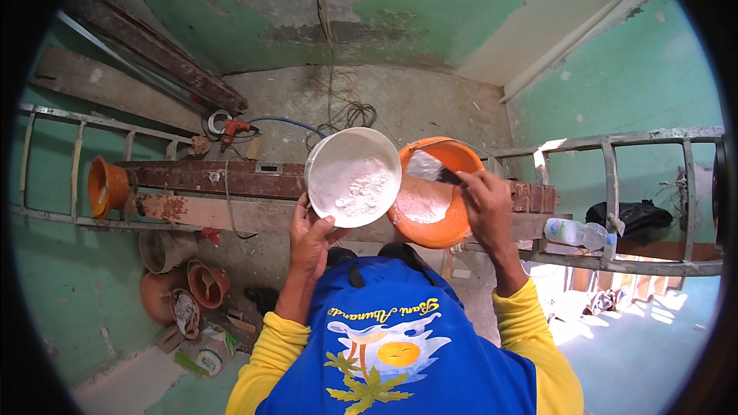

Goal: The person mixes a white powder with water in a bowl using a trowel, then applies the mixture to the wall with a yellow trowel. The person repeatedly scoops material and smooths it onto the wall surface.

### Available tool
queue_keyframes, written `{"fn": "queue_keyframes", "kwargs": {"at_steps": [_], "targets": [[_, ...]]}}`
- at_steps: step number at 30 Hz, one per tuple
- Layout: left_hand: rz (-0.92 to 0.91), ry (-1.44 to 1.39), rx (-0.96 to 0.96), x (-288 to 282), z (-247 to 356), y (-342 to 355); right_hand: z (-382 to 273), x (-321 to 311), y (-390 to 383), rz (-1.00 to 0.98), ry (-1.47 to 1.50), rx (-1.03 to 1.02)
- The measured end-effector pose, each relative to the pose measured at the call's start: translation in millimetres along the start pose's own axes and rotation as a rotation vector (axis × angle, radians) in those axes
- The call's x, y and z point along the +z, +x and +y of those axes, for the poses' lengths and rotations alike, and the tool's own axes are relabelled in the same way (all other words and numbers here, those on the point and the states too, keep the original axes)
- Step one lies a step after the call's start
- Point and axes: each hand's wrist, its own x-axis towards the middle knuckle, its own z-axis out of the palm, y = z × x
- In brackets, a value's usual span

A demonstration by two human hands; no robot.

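Observation:
My left hand [309, 238] grips the lower left side of a white bucket [324, 155], its thumb on the rim. The bucket tilts toward the orange one, and loose white powder [367, 188] lies along its inner wall. Beside it, almost touching, is an orange bucket [463, 157] with pale pinkish-white material [423, 207] at its near side. My right hand [488, 204] is closed at its right rim on the dark handle of what looks like a putty knife [448, 177]. The tool's pale end reaches into the orange bucket.
Wooden planks [184, 207] span two metal ladders [607, 177] laid sideways. A small orange bucket [108, 187] stands at the left end, a plastic bottle [576, 234] at the right. A red drill [231, 132], cables [357, 115] and more buckets [207, 283] lie around.

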Motion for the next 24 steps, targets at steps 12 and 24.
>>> {"fn": "queue_keyframes", "kwargs": {"at_steps": [12,24], "targets": [[0.041,0.003,0.005,-9,2,-1,71,123,-37,-0.419,-0.413,0.041],[0.054,-0.011,-0.002,-9,-5,-1,76,128,-44,-0.52,-0.027,0.207]]}}
